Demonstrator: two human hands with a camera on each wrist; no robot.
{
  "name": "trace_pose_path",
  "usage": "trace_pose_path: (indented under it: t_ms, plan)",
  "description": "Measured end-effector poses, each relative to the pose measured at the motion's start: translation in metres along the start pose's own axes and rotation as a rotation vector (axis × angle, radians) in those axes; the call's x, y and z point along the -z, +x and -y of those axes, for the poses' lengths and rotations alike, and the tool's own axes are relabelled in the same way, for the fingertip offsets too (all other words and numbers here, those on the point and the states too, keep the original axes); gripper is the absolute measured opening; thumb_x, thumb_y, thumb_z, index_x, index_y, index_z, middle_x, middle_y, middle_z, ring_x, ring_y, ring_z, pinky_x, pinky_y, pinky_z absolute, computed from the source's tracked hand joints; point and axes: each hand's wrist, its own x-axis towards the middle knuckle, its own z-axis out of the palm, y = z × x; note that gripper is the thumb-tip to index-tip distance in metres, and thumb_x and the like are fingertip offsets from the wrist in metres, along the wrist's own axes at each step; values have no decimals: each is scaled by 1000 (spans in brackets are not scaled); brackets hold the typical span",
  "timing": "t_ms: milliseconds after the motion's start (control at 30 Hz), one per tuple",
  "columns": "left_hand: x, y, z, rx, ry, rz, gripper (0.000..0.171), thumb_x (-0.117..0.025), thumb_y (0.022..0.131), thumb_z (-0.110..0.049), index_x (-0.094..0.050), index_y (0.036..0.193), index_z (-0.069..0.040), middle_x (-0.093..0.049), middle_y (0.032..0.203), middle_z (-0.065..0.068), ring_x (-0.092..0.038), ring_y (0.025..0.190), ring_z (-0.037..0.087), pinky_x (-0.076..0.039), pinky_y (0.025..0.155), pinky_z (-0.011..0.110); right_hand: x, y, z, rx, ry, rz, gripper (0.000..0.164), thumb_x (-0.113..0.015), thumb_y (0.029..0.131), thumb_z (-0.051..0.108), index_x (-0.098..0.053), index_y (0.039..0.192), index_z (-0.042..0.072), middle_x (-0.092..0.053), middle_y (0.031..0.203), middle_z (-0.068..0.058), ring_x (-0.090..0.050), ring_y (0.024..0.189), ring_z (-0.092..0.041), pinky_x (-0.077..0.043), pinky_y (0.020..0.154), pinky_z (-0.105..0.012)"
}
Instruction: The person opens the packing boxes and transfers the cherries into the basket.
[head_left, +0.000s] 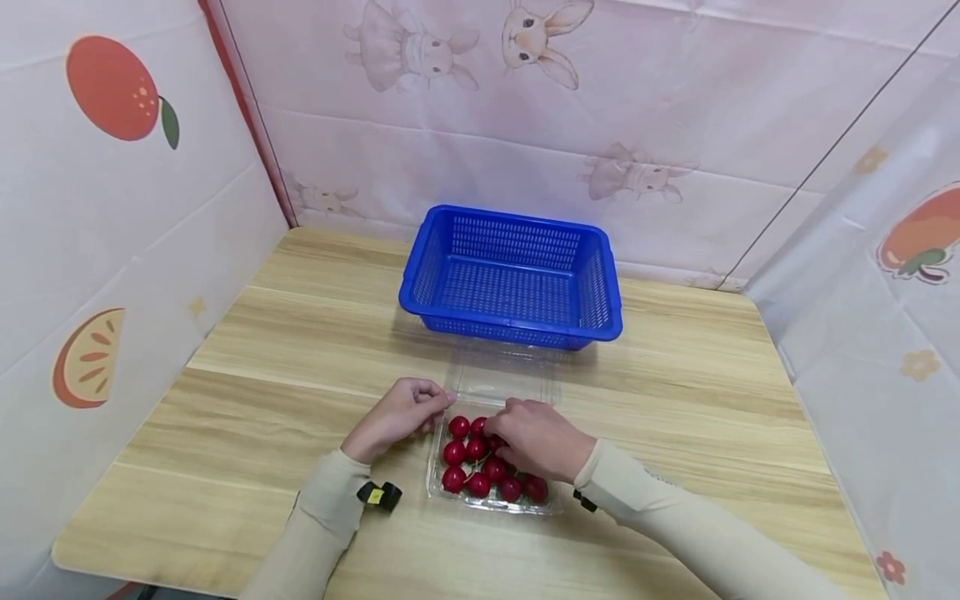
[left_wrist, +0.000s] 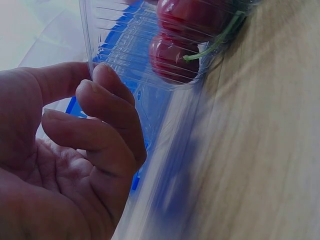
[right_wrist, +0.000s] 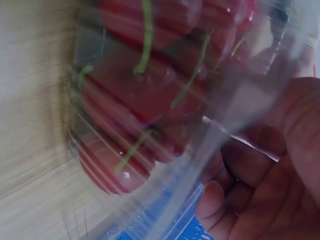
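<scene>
Head view shows a clear box (head_left: pixel 495 507) on a wooden table (head_left: pixel 247 467), with red cherries (head_left: pixel 453 452) lying in rows inside it. Its clear lid (head_left: pixel 502 371) lies open behind it, toward a blue basket (head_left: pixel 510 325) that stands at the back of the table, near a pink cloth (head_left: pixel 450 125) printed with rabbits. The left hand (head_left: pixel 401 417) is at the box's far left corner, thumb and forefinger together on the edge. The right hand (head_left: pixel 543 437) reaches over the box from the right, fingers bent down among the cherries; from here I cannot tell whether they hold one. Left wrist view shows the left thumb and forefinger pinching the rim of the box, while the other fingers curl loosely toward the palm, apart from the box. Two cherries sit behind the ribbed clear wall, one with a green stem (left_wrist: pixel 219 40), and the blue of the basket shows beyond. Right wrist view is blurred: several cherries with green stems press close behind the box wall, and the right fingers are bent beside them, partly hidden, so their grip cannot be told
</scene>
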Motion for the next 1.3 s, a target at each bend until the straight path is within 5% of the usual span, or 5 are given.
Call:
trace_pose_path:
  t_ms: [1300]
  plan:
    - [-1,1,3,-18,4,-5,38,-66,101,-35,-67,95,2,-59,64,-5,-49,58,12,-40,52,21,7,-8,1,16,-48,-36,15,-83,87,25,-77,99,18,-73,89,5,-58,77,-8,-53,70,-24]
